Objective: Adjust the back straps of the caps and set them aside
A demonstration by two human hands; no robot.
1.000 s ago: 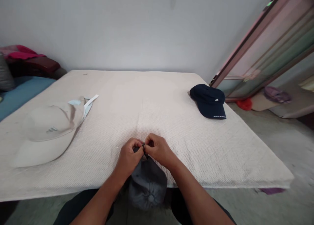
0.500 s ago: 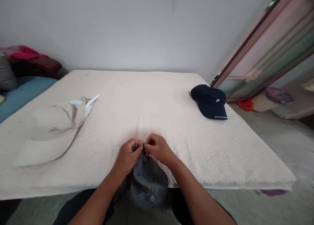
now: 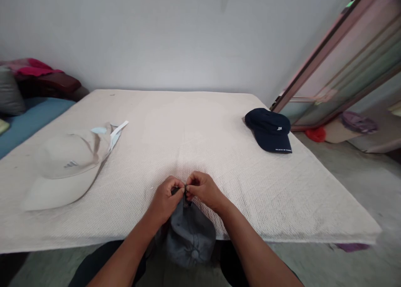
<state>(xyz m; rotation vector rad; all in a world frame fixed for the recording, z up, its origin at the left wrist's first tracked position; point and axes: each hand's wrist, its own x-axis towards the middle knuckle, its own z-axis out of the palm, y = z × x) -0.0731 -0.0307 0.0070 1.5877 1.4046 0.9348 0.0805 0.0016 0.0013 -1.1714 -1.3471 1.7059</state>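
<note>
A pale textured cover [image 3: 200, 140] spreads over a wide flat surface set against a plain grey wall [image 3: 156, 36], with a pink-framed sliding door [image 3: 328, 61] on the right and a blue-covered seat [image 3: 46, 109] bearing a grey cushion [image 3: 10, 92] on the left. At the near edge, the left hand [image 3: 166, 197] and the right hand [image 3: 202, 189] meet, each pinching the dark strap [image 3: 186, 188] of a grey baseball cap [image 3: 191, 234] between thumb and fingers. The cap hangs below them past the cover's edge, its crown and top button toward the person, between the two dark-clad legs. A beige baseball cap [image 3: 67, 157] with a three-bar logo lies on the left part of the cover, its white strap end sticking up. A navy baseball cap [image 3: 268, 128] with white lettering along its brim sits on the right part, well apart from the hands.
</note>
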